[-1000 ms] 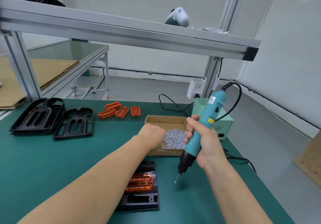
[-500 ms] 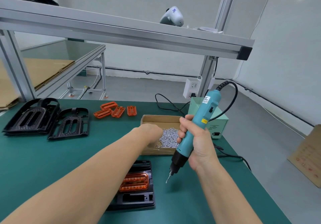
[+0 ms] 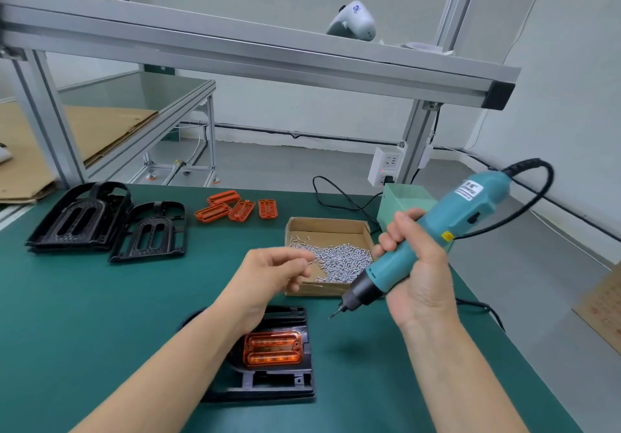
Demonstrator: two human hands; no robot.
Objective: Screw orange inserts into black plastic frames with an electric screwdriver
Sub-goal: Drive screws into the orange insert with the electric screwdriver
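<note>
Right hand grips the screwdriver, tilted, bit down-left in the air over the mat. Left hand hovers beside the screw box, fingertips pinched together; a screw between them can't be confirmed. Insert sits in the frame below.

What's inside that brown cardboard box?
The cardboard box holds a heap of small silver screws, piled toward its near side, with bare cardboard floor behind. The left hand and the screwdriver cover its near corners.
</note>
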